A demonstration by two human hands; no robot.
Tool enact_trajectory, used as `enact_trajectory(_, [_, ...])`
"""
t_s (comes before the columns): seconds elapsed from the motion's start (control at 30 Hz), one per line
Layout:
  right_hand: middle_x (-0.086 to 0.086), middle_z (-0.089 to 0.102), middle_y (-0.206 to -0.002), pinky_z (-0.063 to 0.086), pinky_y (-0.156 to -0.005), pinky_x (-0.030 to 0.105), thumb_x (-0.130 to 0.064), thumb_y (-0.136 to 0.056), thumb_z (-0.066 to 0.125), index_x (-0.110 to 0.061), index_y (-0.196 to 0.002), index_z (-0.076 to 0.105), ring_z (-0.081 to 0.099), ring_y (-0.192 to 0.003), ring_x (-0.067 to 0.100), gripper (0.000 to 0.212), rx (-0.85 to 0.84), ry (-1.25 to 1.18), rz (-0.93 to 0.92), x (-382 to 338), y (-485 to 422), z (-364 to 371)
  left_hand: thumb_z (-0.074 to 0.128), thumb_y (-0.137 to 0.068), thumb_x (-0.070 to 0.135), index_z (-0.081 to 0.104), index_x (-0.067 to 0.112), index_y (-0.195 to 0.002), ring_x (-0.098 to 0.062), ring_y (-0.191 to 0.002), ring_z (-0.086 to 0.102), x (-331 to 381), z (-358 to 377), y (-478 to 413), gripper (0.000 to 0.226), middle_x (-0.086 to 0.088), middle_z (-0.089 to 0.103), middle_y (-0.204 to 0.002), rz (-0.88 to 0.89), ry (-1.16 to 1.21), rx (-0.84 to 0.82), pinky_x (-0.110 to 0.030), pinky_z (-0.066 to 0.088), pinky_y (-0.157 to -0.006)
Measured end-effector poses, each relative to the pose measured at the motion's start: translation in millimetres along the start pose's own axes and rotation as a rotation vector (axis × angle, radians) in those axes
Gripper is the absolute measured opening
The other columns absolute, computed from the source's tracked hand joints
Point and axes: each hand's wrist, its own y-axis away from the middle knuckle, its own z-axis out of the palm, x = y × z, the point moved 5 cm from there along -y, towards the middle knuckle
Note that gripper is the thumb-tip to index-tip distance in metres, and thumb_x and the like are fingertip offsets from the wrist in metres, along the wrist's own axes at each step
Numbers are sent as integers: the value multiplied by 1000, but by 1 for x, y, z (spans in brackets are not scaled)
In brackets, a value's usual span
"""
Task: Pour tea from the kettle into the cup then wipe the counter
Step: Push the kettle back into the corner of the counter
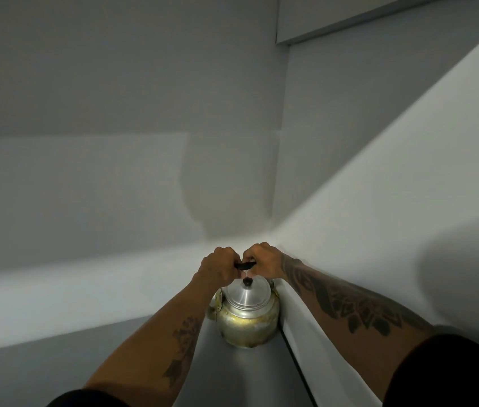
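A dull metal kettle point(247, 315) with a silver lid and a small black knob stands on the grey counter point(226, 377), close against a white wall panel on its right. Its black handle point(244, 264) arches above the lid. My left hand point(217, 270) is closed around the handle's left end and my right hand point(264, 261) around its right end. The spout is mostly hidden behind my left forearm. No cup and no cloth are in view.
White walls meet in a corner just behind the kettle. The white wall panel point(300, 333) borders the counter on the right. The grey counter stretches to the left along the back wall. Both black sleeves show at the bottom edge.
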Motion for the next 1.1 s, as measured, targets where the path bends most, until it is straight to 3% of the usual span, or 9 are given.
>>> enact_trajectory(0.17, [0, 55, -84, 37, -63, 24, -9, -75, 67, -12, -92, 65, 49, -80, 18, 17, 25, 14, 22, 1, 0, 2, 71, -78, 30, 70, 20, -107, -27, -97, 63, -2, 3, -1, 31, -7, 68, -104, -16, 33, 2, -32, 48, -76])
enact_trajectory(0.33, [8, 65, -104, 46, -73, 30, -13, -76, 71, -11, -105, 64, 58, -90, 23, 30, -15, 64, 60, -4, 2, 4, 74, -77, 37, 58, 22, -126, -24, -116, 56, -12, 2, 3, 54, -5, 58, -127, -52, 95, -6, -35, 47, -97])
enact_trajectory(0.4, [8, 63, -111, 47, -77, 30, -18, -73, 74, -13, -112, 61, 57, -94, 22, 41, -40, 81, 83, -7, 4, 5, 76, -76, 37, 54, 22, -130, -24, -117, 56, -14, 0, 9, 61, -6, 57, -130, -58, 133, -16, -37, 46, -101])
enact_trajectory(0.5, [5, 55, -128, 47, -92, 35, -24, -68, 77, -17, -131, 49, 53, -114, 23, 70, -30, 84, 111, -12, 10, -1, 77, -75, 37, 50, 23, -133, -22, -114, 59, -19, -13, 29, 65, -3, 57, -131, -58, 188, 25, -37, 47, -100])
enact_trajectory(0.57, [4, 50, -136, 42, -100, 35, -27, -70, 76, -18, -138, 42, 48, -123, 24, 76, 3, 91, 90, -25, 16, -2, 75, -77, 39, 49, 24, -133, -22, -114, 58, -32, -23, 54, 64, -2, 58, -129, -67, 180, 55, -37, 47, -99])
enact_trajectory(0.7, [3, 40, -148, 33, -109, 36, -43, -80, 67, -23, -141, 38, 38, -135, 24, 71, 29, 118, -37, -96, 45, 7, 71, -79, 44, 51, 27, -131, -20, -116, 56, -85, -49, 128, 58, 0, 58, -129, -141, 145, 109, -37, 46, -98])
enact_trajectory(0.83, [2, 37, -151, 30, -111, 37, -41, -85, 62, -23, -143, 36, 34, -138, 23, 66, 91, 90, -53, -130, 46, 4, 65, -83, 45, 48, 27, -133, -21, -123, 51, -108, -83, 163, 56, -1, 56, -134, -167, 91, 159, -39, 43, -101])
enact_trajectory(0.97, [-1, 32, -155, 25, -116, 38, -42, -87, 59, -23, -147, 31, 28, -142, 21, 69, 77, 81, -162, -225, 70, 43, 60, -88, 43, 37, 25, -143, -25, -136, 40, -165, -108, 258, 62, -4, 44, -148, -248, -4, 205, -43, 38, -106])
enact_trajectory(1.1, [1, 34, -154, 26, -116, 40, -43, -86, 59, -23, -145, 35, 30, -142, 22, 67, 56, 58, -222, -312, 94, 94, 61, -87, 43, 40, 24, -142, -27, -135, 41, -222, -117, 354, 62, -7, 45, -147, -323, -4, 227, -44, 39, -107])
